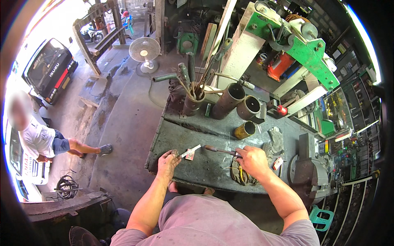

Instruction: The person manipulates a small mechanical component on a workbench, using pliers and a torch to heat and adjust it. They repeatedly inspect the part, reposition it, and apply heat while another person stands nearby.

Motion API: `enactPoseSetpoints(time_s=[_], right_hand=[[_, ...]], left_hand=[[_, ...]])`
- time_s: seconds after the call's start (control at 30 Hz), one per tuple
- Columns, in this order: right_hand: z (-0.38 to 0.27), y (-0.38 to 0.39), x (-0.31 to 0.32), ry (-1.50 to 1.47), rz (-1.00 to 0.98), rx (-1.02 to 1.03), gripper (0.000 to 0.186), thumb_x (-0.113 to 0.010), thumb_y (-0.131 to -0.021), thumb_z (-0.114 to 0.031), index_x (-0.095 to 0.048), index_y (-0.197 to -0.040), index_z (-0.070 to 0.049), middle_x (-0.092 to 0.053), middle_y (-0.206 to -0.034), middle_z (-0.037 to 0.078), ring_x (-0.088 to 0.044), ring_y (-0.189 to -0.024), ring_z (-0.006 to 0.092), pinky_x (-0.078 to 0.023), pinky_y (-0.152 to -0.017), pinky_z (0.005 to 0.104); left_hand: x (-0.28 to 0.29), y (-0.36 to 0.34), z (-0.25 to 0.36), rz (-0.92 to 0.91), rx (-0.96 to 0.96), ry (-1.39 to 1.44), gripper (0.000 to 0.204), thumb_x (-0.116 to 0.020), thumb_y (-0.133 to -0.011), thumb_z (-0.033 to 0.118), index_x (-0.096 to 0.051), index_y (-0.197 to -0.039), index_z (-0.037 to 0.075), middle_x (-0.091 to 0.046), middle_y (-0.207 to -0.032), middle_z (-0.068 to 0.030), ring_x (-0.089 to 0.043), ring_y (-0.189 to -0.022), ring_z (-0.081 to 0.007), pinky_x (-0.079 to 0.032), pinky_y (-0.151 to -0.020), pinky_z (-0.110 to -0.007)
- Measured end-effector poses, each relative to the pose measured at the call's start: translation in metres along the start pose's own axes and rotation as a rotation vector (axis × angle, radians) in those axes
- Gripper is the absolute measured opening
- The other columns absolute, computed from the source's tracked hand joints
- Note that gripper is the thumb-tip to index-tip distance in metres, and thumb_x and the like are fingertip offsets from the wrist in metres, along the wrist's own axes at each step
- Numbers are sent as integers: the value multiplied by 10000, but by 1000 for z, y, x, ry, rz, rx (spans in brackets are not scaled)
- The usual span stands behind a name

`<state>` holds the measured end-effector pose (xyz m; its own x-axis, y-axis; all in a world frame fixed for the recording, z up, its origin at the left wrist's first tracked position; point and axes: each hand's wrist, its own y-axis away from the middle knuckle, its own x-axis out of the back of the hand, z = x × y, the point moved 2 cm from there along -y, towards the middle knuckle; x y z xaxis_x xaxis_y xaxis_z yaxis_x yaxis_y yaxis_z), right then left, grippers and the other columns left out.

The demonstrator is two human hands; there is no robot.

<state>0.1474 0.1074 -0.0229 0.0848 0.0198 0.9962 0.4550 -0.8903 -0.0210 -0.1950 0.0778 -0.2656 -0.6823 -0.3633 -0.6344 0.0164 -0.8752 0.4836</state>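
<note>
My left hand (168, 163) is closed on a thin white strip (191, 149) that slants up over a small red-and-white packet (189, 155) on the dark metal workbench (168, 135). My right hand (250, 160) grips a dark long-shafted tool (221, 151) whose brown tip is close to the strip's far end. Below my right hand lie a soiled glove (236, 177) and a yellow-handled tool (241, 175). To the right are a grey rag (274, 145) and a small red-and-white object (278, 163). A yellow metal cylinder (244, 129) stands behind my right hand.
Tube holders with rods (193, 104) and steel cylinders (230, 100) stand at the bench's back. A green-and-white press (303, 61) is behind, a fan (144, 54) beyond. Dark machinery (310, 176) is at right. A person (35, 139) and a vehicle (49, 69) are at left.
</note>
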Motion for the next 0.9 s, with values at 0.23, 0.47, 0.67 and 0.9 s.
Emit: enactPoseSetpoints(time_s=[0.23, 0.47, 0.67, 0.9], right_hand=[[-1, 34, 95, 44, 70, 4, 380, -877, -790, -219, -803, -1148, -117, -694, -874, 72, -700, -798, 302, -558, -740, 448], [-14, 76, 201, 53, 71, 27, 391, -907, -740, -203, -817, -1114, -130, -723, -930, 34, -689, -788, 284, -543, -725, 432], [-21, 98, 242, 52, 87, 82, 485, -948, -609, -205, -815, -1072, -147, -737, -932, 22, -689, -747, 261, -518, -689, 421], [-28, 104, 256, 83, 18, 93, 479, -936, -616, -216, -817, -1073, -138, -730, -938, 27, -688, -747, 258, -517, -677, 412]], left_hand=[[-42, 36, 31, -233, 35, 91, 289, -718, -977, 108, -665, -1250, 29, -758, -1119, -88, -769, -1048, -281, -616, -1000, -463], [-116, 74, 33, -463, -147, -76, 377, -717, -944, -15, -673, -1319, -26, -740, -1147, -93, -728, -1094, -222, -588, -1084, -536], [-146, 90, 25, -701, -119, -17, 415, -765, -929, -13, -682, -1336, -24, -757, -1210, -127, -730, -1132, -223, -583, -1081, -474], [-152, 96, 21, -738, -164, -127, 460, -745, -903, -80, -685, -1355, -18, -761, -1245, -142, -728, -1143, -198, -560, -1060, -346]])
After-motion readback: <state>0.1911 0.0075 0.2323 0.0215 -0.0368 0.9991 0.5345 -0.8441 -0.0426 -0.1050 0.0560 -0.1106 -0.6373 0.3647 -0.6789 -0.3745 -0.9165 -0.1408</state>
